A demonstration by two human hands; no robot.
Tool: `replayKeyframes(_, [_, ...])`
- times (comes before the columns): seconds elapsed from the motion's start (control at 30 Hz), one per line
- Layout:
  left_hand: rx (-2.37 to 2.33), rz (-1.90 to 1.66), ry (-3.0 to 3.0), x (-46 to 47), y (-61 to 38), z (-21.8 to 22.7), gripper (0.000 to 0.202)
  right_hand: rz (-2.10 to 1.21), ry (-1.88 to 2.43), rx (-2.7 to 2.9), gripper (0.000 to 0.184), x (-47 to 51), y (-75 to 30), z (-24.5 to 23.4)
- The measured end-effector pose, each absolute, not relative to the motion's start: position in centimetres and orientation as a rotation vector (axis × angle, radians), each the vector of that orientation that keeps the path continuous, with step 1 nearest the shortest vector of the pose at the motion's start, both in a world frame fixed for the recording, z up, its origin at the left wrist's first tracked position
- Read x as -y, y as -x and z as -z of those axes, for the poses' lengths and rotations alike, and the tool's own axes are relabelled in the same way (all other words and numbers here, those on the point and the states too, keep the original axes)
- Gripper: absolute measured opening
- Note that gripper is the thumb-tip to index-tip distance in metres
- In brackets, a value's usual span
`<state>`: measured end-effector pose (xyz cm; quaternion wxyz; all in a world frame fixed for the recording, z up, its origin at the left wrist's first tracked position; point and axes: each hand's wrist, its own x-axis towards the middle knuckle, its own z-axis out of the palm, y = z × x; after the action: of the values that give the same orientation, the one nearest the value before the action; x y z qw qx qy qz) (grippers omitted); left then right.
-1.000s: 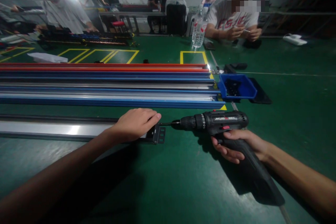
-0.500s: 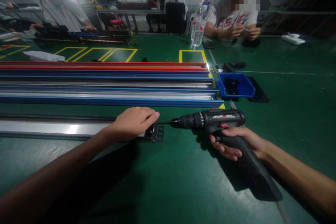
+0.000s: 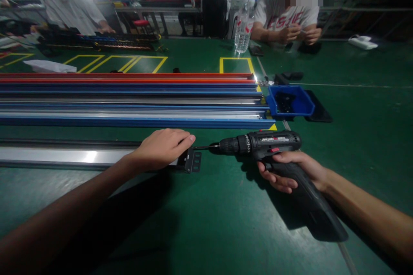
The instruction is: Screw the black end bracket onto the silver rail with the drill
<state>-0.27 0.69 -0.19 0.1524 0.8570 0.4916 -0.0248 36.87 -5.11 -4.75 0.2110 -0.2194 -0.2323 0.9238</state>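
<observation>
My right hand (image 3: 284, 174) is wrapped around the handle of a black cordless drill (image 3: 274, 141), its index finger by the trigger. The drill lies level, and its long bit (image 3: 203, 148) points left, with the tip at the black end bracket (image 3: 194, 162) of a metal profile (image 3: 64, 154). Over that end of the profile lies my left hand (image 3: 166, 148), closed on it from above, thumb along the top edge. The undersides of the left fingers are hidden, as is the exact contact of the bit tip.
Beyond the profile lie several long blue and red rails (image 3: 129, 116). A blue bin (image 3: 290, 109) with small dark parts stands at their right end. Farther back are water bottles (image 3: 243, 30), a white power strip (image 3: 363, 42) and a co-worker's hands (image 3: 300, 34) across the green table.
The view has shifted slightly, so the background sits a little higher. My hands, the drill and the profile keep nearly the same positions relative to each other.
</observation>
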Motion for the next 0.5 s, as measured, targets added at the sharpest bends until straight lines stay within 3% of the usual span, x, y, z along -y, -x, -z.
replayKeyframes(0.5, [-1.422,0.076,-2.48,-0.53,0.22,0.01,0.059,-2.577,0.634,0.612,0.036,5.01,-36.79,4.52])
